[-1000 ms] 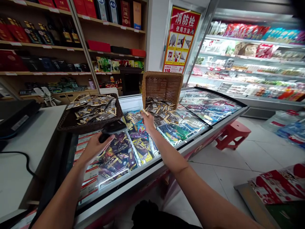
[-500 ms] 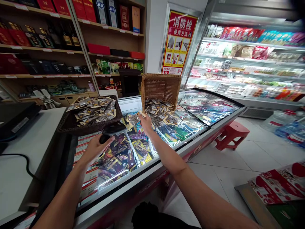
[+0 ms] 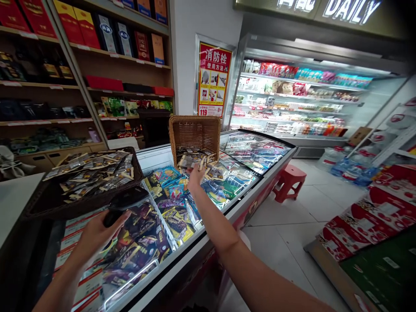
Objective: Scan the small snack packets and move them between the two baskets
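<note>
My left hand [image 3: 99,229] is wrapped around the handle of a black handheld barcode scanner [image 3: 128,198], held above the freezer's glass. Beside it is a dark woven basket [image 3: 32,203] heaped with small clear-and-tan packets [image 3: 97,171]. My right hand [image 3: 196,177] reaches to the mouth of a tan wicker basket [image 3: 195,132], which lies tipped on its side. Its fingers are pinched on a small packet [image 3: 202,164] among similar ones. More of these packets [image 3: 215,173] lie in front of the basket; the fingertips are partly lost among them.
The chest freezer [image 3: 182,260] holds bagged ice creams [image 3: 177,221] under and beside its glass lids. A red stool [image 3: 290,182] stands at its right side. Red-and-white cartons [image 3: 364,225] are stacked at the right, with water bottles [image 3: 354,162] behind. A lit chiller [image 3: 302,93] and bottle shelves line the back.
The view has swung right, so everything sits further left. My right hand has moved with its fingers deeper into the packets at the basket's mouth. My left hand still holds the scanner.
</note>
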Demonstrator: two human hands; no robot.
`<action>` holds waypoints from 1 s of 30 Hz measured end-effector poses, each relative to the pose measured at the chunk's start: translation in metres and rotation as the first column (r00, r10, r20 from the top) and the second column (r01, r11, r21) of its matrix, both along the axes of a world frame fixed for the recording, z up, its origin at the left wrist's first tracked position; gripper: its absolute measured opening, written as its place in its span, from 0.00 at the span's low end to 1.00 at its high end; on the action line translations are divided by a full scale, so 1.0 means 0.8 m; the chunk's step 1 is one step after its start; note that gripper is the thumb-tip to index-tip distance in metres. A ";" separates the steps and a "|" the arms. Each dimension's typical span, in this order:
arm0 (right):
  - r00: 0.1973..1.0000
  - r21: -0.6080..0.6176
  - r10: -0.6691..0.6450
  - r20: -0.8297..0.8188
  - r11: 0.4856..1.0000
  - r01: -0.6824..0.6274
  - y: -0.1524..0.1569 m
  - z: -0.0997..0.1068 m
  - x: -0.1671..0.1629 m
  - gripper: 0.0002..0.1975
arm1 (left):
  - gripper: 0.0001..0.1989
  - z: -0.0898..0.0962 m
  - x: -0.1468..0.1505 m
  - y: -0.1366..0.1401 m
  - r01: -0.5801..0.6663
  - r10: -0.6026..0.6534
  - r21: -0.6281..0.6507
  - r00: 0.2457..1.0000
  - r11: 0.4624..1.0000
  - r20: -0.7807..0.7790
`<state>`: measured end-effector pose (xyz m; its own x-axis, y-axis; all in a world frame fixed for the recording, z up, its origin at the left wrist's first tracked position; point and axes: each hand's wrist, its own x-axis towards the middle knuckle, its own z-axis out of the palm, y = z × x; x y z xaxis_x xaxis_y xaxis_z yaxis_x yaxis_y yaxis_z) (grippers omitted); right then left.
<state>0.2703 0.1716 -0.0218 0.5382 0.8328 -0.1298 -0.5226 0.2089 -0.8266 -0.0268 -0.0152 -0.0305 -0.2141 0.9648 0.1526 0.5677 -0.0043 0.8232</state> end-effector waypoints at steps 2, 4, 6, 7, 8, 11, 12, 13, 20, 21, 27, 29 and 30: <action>0.987 0.002 -0.124 -0.107 0.992 0.125 0.012 0.003 0.022 0.01 | 0.32 0.003 0.001 -0.001 -0.016 0.016 -0.015 1.000 1.000 0.012; 0.976 -0.018 -0.135 -0.172 0.991 0.134 0.022 0.005 0.040 0.05 | 0.32 0.009 0.006 -0.004 -0.011 0.012 -0.036 1.000 0.999 0.022; 0.982 -0.018 -0.048 -0.184 0.999 0.046 0.028 0.004 0.049 0.07 | 0.31 0.017 0.013 -0.008 -0.032 0.033 -0.055 0.999 0.998 0.024; 0.984 -0.011 0.007 -0.175 1.000 -0.009 0.028 0.002 0.049 0.08 | 0.31 0.022 0.016 -0.011 -0.058 0.059 -0.065 0.998 0.996 0.021; 0.985 0.000 0.058 -0.161 0.998 -0.058 0.027 0.000 0.046 0.09 | 0.32 0.026 0.020 -0.013 -0.095 0.097 -0.072 0.995 0.993 0.019; 0.981 0.038 0.172 -0.087 0.985 -0.169 0.015 -0.008 0.025 0.07 | 0.33 0.041 0.027 -0.020 -0.112 0.115 -0.085 0.993 0.990 0.025; 0.977 0.052 0.209 -0.040 0.977 -0.207 0.009 -0.010 0.014 0.05 | 0.33 0.045 0.028 -0.022 -0.100 0.104 -0.098 0.994 0.990 0.036; 0.967 0.063 0.252 0.022 0.965 -0.253 0.002 -0.012 0.003 0.04 | 0.32 0.048 0.028 -0.024 -0.088 0.094 -0.120 0.995 0.989 0.038; 0.542 -0.028 0.529 0.652 0.732 -0.681 -0.012 0.024 -0.117 0.01 | 0.33 0.031 0.018 -0.026 -0.082 0.090 -0.169 0.995 0.982 0.040; 0.451 -0.062 0.520 0.726 0.702 -0.710 -0.008 0.035 -0.144 0.01 | 0.33 0.026 0.016 -0.025 -0.079 0.088 -0.179 0.995 0.981 0.044; 0.313 -0.149 0.446 0.839 0.741 -0.655 0.025 0.082 -0.319 0.10 | 0.27 0.011 0.008 -0.025 -0.042 0.059 -0.176 0.994 0.983 0.092; 0.363 -0.153 0.428 0.828 0.794 -0.588 0.033 0.090 -0.367 0.03 | 0.26 0.009 0.007 -0.026 -0.039 0.056 -0.190 0.995 0.981 0.085; 0.363 -0.154 0.400 0.842 0.821 -0.550 0.036 0.093 -0.386 0.05 | 0.25 0.007 0.007 -0.026 -0.042 0.057 -0.195 0.996 0.980 0.073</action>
